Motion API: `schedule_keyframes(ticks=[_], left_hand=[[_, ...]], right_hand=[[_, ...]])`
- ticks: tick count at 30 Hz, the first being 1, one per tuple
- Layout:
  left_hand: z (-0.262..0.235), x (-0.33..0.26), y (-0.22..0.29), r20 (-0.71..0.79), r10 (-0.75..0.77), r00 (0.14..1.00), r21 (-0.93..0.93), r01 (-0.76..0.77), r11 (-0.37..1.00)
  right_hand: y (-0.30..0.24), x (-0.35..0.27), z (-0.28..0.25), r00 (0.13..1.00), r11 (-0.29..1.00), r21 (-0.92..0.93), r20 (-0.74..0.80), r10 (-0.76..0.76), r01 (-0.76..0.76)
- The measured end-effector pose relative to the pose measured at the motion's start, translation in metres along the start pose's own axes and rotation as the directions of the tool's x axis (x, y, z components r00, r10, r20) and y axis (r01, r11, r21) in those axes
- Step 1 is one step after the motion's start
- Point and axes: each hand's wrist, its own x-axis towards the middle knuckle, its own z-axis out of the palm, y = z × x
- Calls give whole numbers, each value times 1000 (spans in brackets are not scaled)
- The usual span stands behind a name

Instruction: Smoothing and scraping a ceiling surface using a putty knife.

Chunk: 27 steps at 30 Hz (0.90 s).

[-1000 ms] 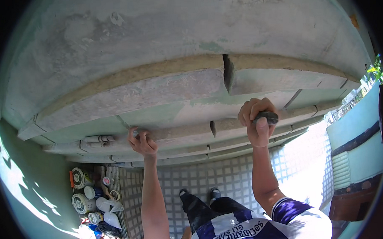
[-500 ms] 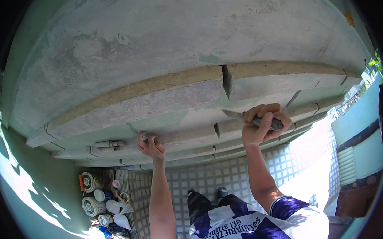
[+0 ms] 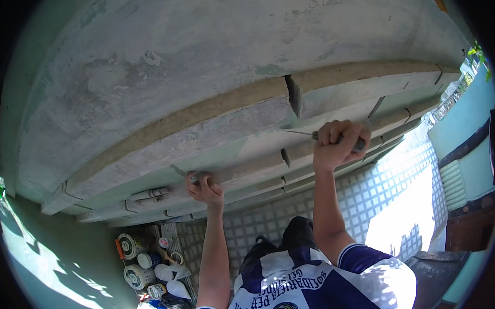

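My right hand (image 3: 340, 145) is closed round the dark, worn handle of a putty knife (image 3: 298, 132). Its thin blade points left and lies close to the pale face between two ledges of the stepped wall (image 3: 213, 115); whether it touches is hard to tell. Further left, my left hand (image 3: 206, 188) rests at a lower ledge (image 3: 245, 172), fingers curled. A small greyish thing shows between those fingers, its kind mostly hidden. Patchy grey-white coating with green traces covers the surface, and dark vertical gaps (image 3: 293, 97) cut the ledges.
Rolled or tube-like pieces (image 3: 149, 194) lie on a ledge left of my left hand. Several buckets and tubs (image 3: 132, 245), bags and a tape roll (image 3: 177, 259) stand at the lower left. Below is a checkered tiled floor (image 3: 347, 205), with a turquoise wall (image 3: 465, 130) at right.
The view has tilted and shifted. The putty knife's blade has turned to show more of its thin edge, with my right hand rolled over its handle. My left hand stays at the ledge.
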Motion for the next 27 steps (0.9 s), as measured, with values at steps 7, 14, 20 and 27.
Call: schedule_keyframes(ticks=[7, 14, 20, 27], left_hand=[[-4, -4, -4, 38, -70, 997, -31, 71, 997], [-2, 1, -2, 10, -35, 999, -14, 35, 999], [1, -1, 2, -2, -54, 999, -26, 54, 998], [2, 1, -1, -37, 1, 999, 20, 0, 1000]], right_hand=[[-2, 2, 3, 1000, 998, 63, 26, 10, -12], [16, -8, -6, 990, 983, -136, 60, 131, -122], [12, 3, -2, 987, 991, -124, 150, 60, -42], [-2, 6, 2, 978, 995, 23, 181, -105, 102]])
